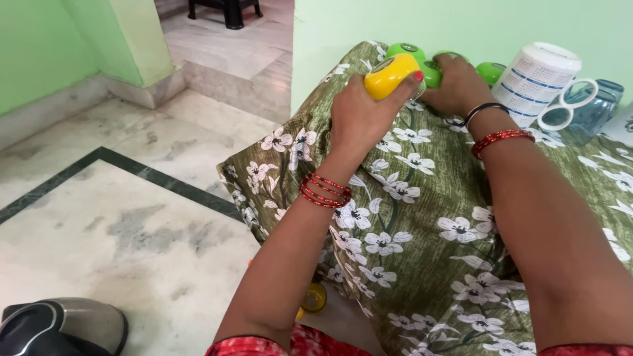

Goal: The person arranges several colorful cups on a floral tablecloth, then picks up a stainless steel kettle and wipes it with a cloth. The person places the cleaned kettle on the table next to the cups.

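Yellow plastic cup is lying on its side in the left hand, fingers wrapped tight around it, long axis pointing roughly toward the green cups at the far edge of the floral cloth. Right hand sits right on those green ones, fingers curled over them. So the yellow one's just beside the green row, nearly touching. White mug stands off to the right.

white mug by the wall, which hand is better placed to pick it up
Probably the right hand: it rests on the green cups next to the white mug. The left hand holds a yellow cup, farther away.
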